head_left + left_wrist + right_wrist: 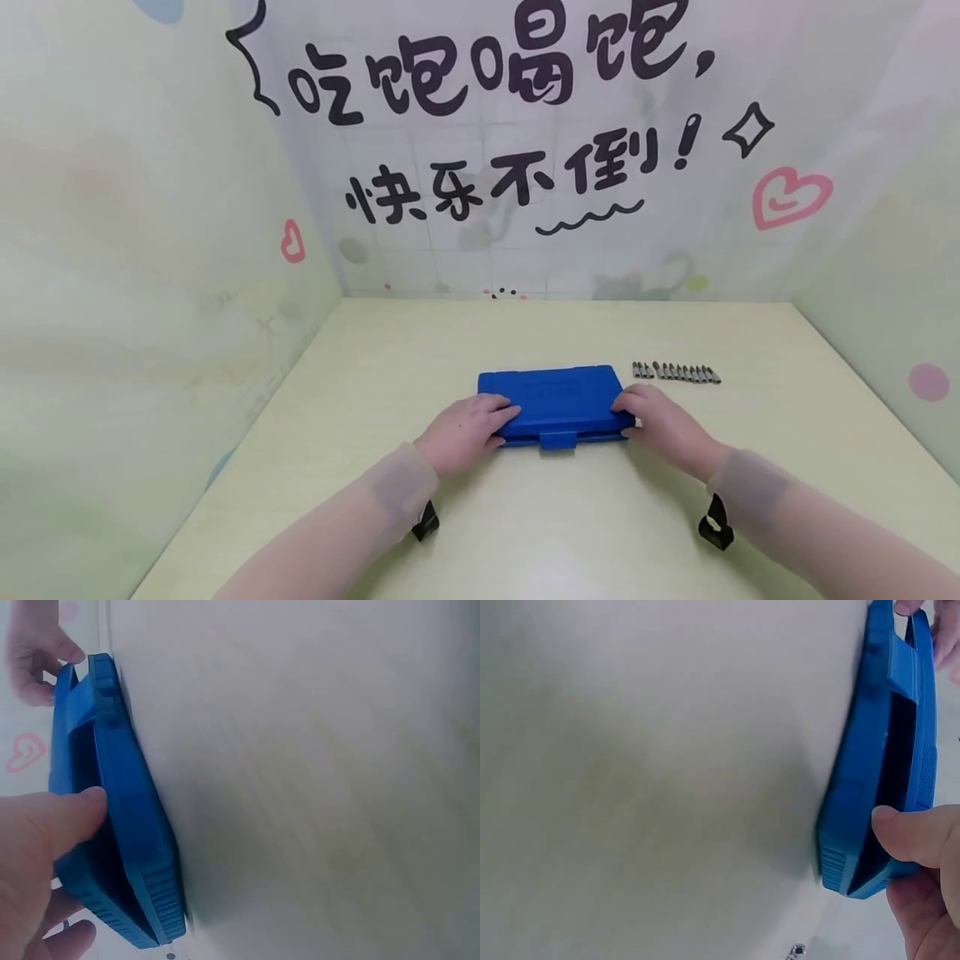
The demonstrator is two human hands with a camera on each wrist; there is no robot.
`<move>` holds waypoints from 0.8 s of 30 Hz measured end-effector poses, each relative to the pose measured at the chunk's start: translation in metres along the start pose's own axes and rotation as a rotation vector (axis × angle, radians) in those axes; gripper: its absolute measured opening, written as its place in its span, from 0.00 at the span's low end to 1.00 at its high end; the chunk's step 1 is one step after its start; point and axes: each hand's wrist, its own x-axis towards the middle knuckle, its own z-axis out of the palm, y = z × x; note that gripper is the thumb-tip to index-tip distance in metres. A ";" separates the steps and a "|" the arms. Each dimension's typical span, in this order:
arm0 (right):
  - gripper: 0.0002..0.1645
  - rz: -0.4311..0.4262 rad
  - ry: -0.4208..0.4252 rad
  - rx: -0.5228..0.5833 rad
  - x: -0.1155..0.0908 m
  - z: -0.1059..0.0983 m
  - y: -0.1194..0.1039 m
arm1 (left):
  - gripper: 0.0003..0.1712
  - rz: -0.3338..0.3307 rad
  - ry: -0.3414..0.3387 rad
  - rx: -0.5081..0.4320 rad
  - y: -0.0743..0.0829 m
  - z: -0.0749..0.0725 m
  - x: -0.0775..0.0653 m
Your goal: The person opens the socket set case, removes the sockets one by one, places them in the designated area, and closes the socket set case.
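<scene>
A blue plastic case [558, 400] lies flat on the table with its latch [558, 441] facing me. Its lid is slightly raised, and a dark gap runs along the front in both wrist views. My left hand [467, 429] grips the lid at the left end, the thumb [79, 814] at the gap and the fingers over the top. At the other end my right hand [663, 425] pinches the lid the same way, its thumb [907, 832] at the gap. The inside of the case is too dark to make out.
Several small metal screwdriver bits [678, 372] lie in a row on the pale table [405, 350], just right of the case. Printed curtains or wall sheets [465, 258] border the table at the back and both sides.
</scene>
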 end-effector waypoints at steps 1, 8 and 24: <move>0.20 -0.007 -0.001 -0.007 -0.001 0.001 0.000 | 0.29 -0.002 -0.016 -0.007 0.000 0.000 0.000; 0.14 0.037 -0.048 -0.035 -0.003 0.002 -0.008 | 0.31 -0.052 -0.102 -0.082 0.001 -0.004 0.003; 0.44 0.236 -0.382 -0.257 0.039 0.021 -0.067 | 0.49 -0.331 -0.234 0.021 0.043 -0.010 0.039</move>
